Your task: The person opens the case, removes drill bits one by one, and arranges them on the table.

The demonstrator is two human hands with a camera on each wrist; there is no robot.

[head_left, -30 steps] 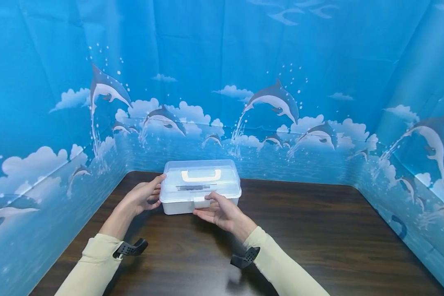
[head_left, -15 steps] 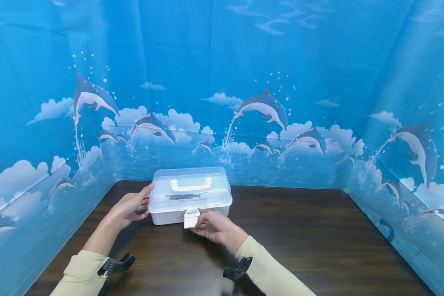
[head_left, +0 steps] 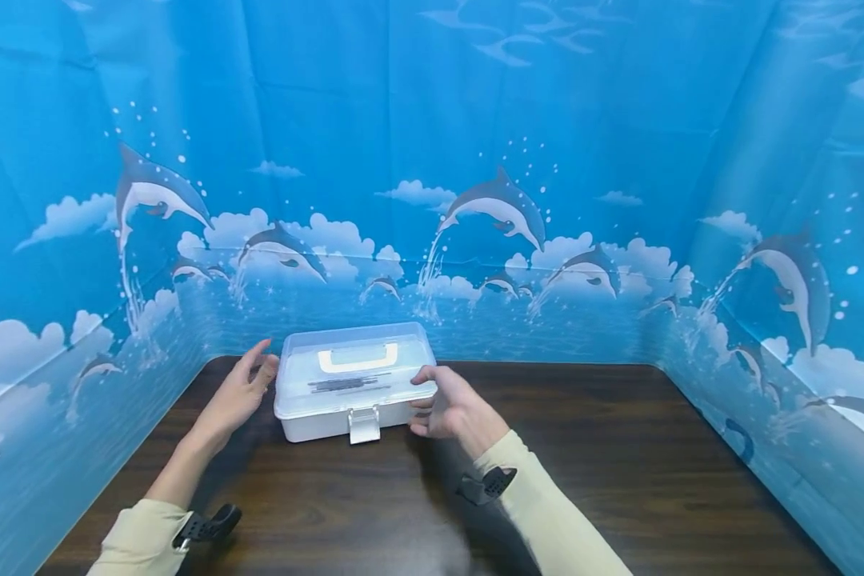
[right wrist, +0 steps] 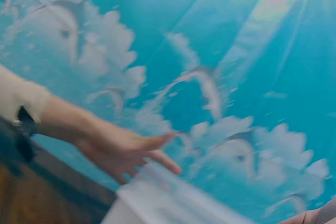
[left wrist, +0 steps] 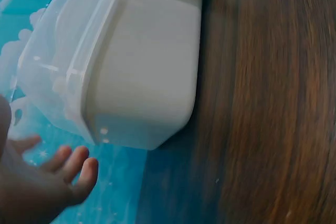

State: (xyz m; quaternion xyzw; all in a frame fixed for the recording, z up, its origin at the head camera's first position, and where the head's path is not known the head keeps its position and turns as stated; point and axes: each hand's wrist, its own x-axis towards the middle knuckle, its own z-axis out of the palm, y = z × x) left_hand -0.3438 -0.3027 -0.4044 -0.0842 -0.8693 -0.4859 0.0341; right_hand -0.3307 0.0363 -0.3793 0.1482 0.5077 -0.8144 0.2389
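The box (head_left: 317, 427) is set on the far left part of the table (head_left: 583, 480), its clear lid (head_left: 298, 400) down and its latch (head_left: 364, 426) hanging undone at the near side. A white handle (head_left: 360, 366) is fitted on top, and dark marks (head_left: 346, 385) are seen below it. The left hand (head_left: 236, 400) is held just beside the box's left end, its digits loosely parted — nothing is gripped by it. The right hand (head_left: 459, 406) is placed at the near right corner, its thumb (head_left: 426, 374) over the lid's edge; whether the box is gripped there cannot be told. Pale sleeves (head_left: 562, 506) and black straps (head_left: 209, 525) are worn. Behind — a blue backdrop (head_left: 374, 120), printed with dolphins (head_left: 500, 202) and clouds (head_left: 346, 244).
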